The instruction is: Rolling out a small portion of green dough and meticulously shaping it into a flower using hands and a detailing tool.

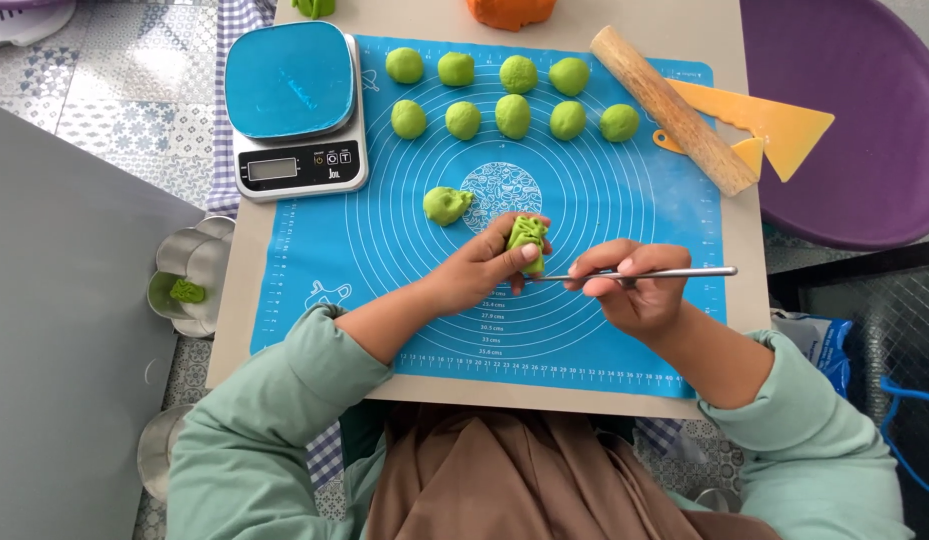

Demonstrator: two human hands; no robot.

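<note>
My left hand (480, 268) holds a small green dough piece (528, 238) above the blue silicone mat (625, 210). Its top is cut into ridges. My right hand (633, 288) grips a thin metal tool (665, 272) that lies level, with its tip pointing left at the base of the dough piece. Another shaped green dough lump (447, 204) lies on the mat just left of the printed centre circle. Several round green dough balls (513, 116) sit in two rows at the mat's far side.
A digital kitchen scale (295, 105) with a blue top stands at the far left. A wooden rolling pin (673, 108) and a yellow plastic scraper (775, 125) lie at the far right. A metal flower-shaped mould (200, 262) holding green dough sits left of the board. Orange dough (510, 12) is at the far edge.
</note>
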